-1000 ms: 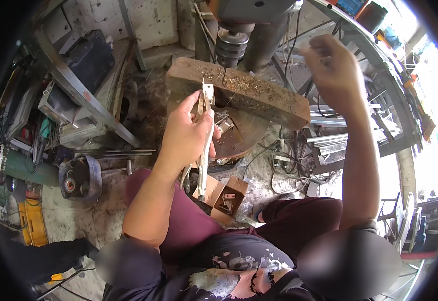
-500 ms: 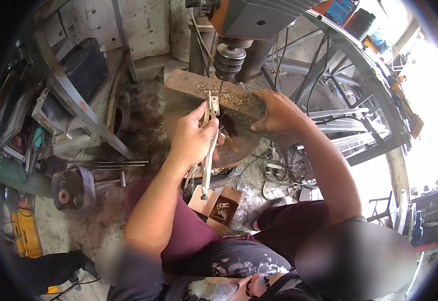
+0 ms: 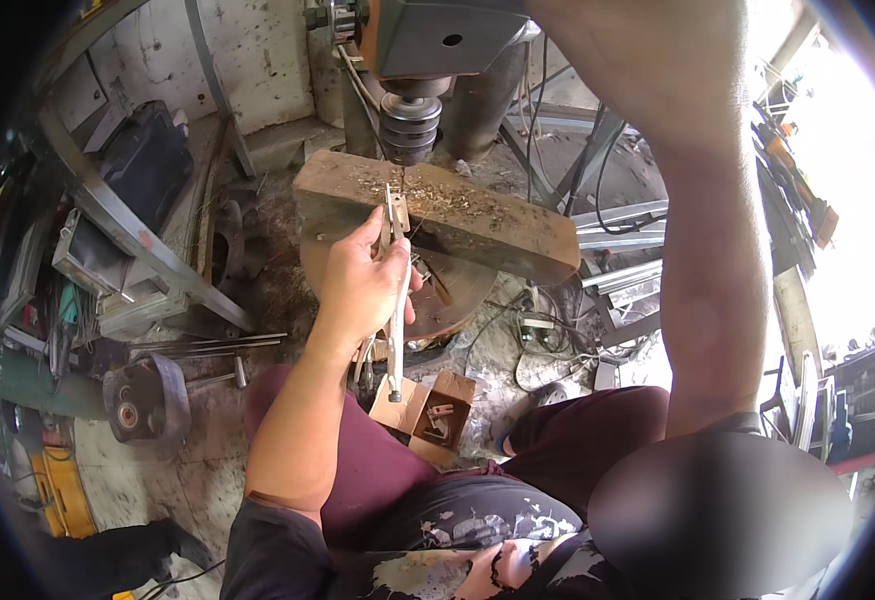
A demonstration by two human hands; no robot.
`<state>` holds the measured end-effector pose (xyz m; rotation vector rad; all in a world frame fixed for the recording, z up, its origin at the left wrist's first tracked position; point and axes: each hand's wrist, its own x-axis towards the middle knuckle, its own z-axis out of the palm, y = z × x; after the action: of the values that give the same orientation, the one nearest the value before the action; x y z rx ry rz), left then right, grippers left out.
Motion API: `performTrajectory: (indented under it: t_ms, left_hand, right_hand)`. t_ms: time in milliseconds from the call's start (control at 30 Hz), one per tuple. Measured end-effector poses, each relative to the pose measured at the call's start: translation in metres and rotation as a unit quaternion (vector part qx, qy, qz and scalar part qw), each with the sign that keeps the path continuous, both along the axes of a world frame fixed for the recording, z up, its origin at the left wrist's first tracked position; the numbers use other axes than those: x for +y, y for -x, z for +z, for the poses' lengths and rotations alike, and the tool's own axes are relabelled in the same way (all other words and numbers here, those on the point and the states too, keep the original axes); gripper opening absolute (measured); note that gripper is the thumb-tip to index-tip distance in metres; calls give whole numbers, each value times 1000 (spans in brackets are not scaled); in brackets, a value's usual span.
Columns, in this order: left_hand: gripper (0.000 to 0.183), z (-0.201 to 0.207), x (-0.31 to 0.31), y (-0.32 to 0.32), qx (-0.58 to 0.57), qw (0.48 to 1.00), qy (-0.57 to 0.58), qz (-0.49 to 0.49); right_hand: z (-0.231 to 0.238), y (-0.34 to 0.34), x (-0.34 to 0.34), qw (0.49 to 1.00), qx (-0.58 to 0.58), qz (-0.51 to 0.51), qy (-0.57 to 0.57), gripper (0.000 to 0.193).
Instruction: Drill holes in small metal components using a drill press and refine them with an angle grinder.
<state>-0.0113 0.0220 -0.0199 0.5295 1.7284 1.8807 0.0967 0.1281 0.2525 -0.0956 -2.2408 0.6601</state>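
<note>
My left hand (image 3: 362,280) is closed round a pair of locking pliers (image 3: 396,345), whose adjusting-screw end points toward my lap. At their jaws is a small metal piece with a hole (image 3: 401,212), in front of a thick wooden block (image 3: 532,232) strewn with shavings. Above the block hangs the drill press chuck (image 3: 409,128); no bit can be made out clearly. My right hand (image 3: 647,60) is raised high beside the drill press head (image 3: 447,40). Its fingers are hidden beyond the upper edge.
An open cardboard box (image 3: 454,388) with small metal pieces stands below the pliers. The block lies over a round work table (image 3: 472,290). Metal racking (image 3: 142,235) is at left, a grinder-like machine (image 3: 137,405) lower left. Cables and metal bars (image 3: 627,275) lie at right.
My right hand has left the end of the wooden block and gone up beside the drill press head. My left hand still grips the pliers at the block. The whole view has shifted slightly.
</note>
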Motion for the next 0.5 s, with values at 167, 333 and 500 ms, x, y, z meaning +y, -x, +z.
performTrajectory:
  t_ms: [167, 333, 500]
  left_hand:
    - [65, 3, -9, 3, -3, 1000, -4, -3]
    - [64, 3, -8, 5, -30, 999, -22, -14]
    - [65, 5, -12, 2, -20, 1000, -4, -6]
  right_hand:
    - [-22, 33, 36, 973, 131, -106, -156, 35]
    - [-31, 41, 95, 978, 157, 118, -70, 35]
    - [-38, 84, 143, 878, 225, -173, -385, 52]
